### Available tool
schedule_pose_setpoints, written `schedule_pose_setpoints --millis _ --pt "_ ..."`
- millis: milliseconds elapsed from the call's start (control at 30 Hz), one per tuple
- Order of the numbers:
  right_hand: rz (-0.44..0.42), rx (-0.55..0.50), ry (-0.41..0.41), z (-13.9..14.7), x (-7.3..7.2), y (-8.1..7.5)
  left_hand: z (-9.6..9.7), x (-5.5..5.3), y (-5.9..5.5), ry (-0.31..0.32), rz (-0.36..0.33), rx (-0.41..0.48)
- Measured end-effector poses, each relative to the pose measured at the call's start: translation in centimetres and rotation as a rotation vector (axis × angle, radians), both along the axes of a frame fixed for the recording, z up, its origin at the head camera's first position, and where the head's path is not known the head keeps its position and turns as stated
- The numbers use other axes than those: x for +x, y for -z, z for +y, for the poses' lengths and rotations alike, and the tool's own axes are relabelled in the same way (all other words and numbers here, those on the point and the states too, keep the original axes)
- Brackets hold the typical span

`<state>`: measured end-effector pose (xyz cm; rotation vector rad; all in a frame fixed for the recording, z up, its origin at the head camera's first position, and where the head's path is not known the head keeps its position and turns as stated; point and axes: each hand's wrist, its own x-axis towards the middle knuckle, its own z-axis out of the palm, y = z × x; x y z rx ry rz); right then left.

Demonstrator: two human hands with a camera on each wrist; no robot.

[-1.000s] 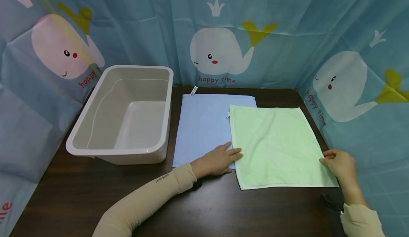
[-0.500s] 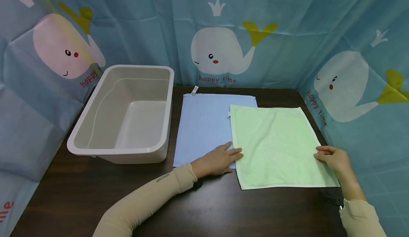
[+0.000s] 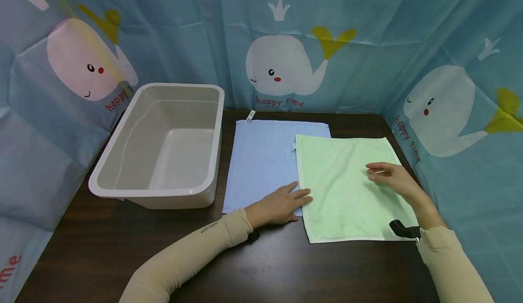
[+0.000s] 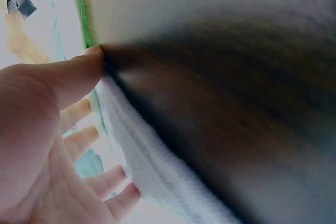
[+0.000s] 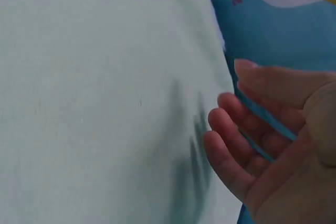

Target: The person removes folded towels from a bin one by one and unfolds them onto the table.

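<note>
A light green towel [image 3: 339,207] lies spread flat on the dark table, its left edge overlapping a light blue towel [image 3: 261,158]. My left hand [image 3: 279,204] rests where the two towels meet, fingers spread, with fingertips on the green towel's left edge. In the left wrist view its thumb and fingers [image 4: 79,140] lie along the cloth edges. Above the right part of the green towel hovers my right hand [image 3: 394,180], fingers loosely bent with nothing between them. The right wrist view shows these relaxed fingers [image 5: 231,145] casting a shadow on the green cloth.
A deep, pale grey plastic basin [image 3: 204,187] stands at the left of the table [image 3: 286,271]. A white tag [image 3: 250,116] sticks out from the blue towel's back edge. A blue curtain [image 3: 367,67] printed with whales encloses the back and sides.
My right hand has left the green towel's right edge and moved left and back over the cloth. The left hand has stayed in place, and the towels lie as before.
</note>
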<state>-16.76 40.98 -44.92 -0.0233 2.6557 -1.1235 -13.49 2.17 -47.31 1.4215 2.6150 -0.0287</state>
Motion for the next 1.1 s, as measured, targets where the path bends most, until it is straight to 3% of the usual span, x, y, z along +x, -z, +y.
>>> schedule_pose_setpoints --millis 200,367,467,567,700,833,967,1100 --pt "0.075 0.048 -0.252 -3.1 -3.0 1.0 0.1 -0.1 0.2 -0.029 -0.017 -0.017" --pt "0.166 0.212 -0.331 -4.3 -4.9 1.7 0.3 -0.1 0.1 -0.074 -0.058 -0.021" --pt "0.21 0.276 -0.29 -4.8 -5.4 1.6 0.3 -0.1 0.0 -0.087 -0.085 -0.005" --pt "0.194 0.193 -0.227 -5.3 -5.5 1.2 0.4 -0.1 -0.1 -0.081 -0.105 0.005" --pt "0.021 -0.074 -0.208 -6.3 -5.5 0.9 0.5 -0.3 -0.2 -0.069 -0.096 -0.026" --pt "-0.173 -0.256 -0.233 -6.7 -5.9 1.5 0.6 -0.4 -0.3 -0.117 -0.094 -0.068" --pt "-0.153 -0.254 -0.109 -5.9 -6.4 1.9 0.5 -0.4 -0.6 -0.158 -0.101 -0.068" --pt "-0.064 -0.109 0.007 -4.8 -6.8 1.7 0.7 -0.5 -0.7 -0.191 -0.095 -0.042"
